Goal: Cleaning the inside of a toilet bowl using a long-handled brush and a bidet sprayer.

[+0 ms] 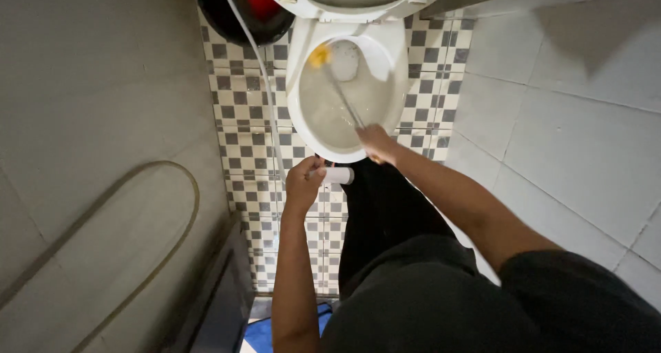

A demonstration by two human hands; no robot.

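Two hands: both busy over a white toilet bowl [303, 64], seen from above.
Right hand [376, 141]: fingers wrapped tight round the near end of a toilet brush handle [344, 101]; the thin grey shaft runs away from the fingers, down into the bowl.
Brush head [319, 55]: yellow, at the far end from the fingers, against the bowl's inner wall on the left.
Left hand [303, 181]: fingers curled shut on a white spray nozzle [337, 176], a short cylinder sticking out to the right of the fingers, just short of the bowl's near rim.
Hose [258, 64]: thin, white, running from beyond the left fingers up past the bowl's left side.
Bucket [241, 8]: dark with a red inside, well beyond the left fingers, beside the toilet.
Floor [241, 119]: small grey and white checked tiles under both hands.
Labels: none legible on the nozzle.
Blue mat [265, 332]: below the left forearm, partly seen.
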